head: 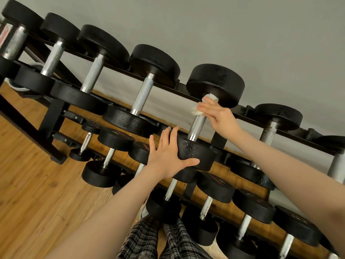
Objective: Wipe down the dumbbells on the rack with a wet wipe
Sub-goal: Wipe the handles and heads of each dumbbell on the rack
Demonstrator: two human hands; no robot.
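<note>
Plaid trousers show at the bottom, just in front of the rack, which stands on a wooden floor against a grey wall. Both bare forearms reach up to the dumbbell lying across the rack's top tier, toward its right end. The left hand is spread wide, fingers straight against the side of the near head with the thumb under its lower edge, steadying it. The right hand is curled round the upper part of the knurled handle, holding the white wet wipe against the metal just beneath the far head.

Droplets bead on the near head, so it looks wet. That is the main risk: a damp, heavy head under a flat palm may slip, and a hard rub along the handle could roll the dumbbell in its cradle toward the rack's front edge, over the lower tiers and the feet. The wipe is bunched small; it could snag on the knurling and tear, or miss the handle's underside. Neighbouring dumbbells sit close, so knuckles may knock them.
</note>
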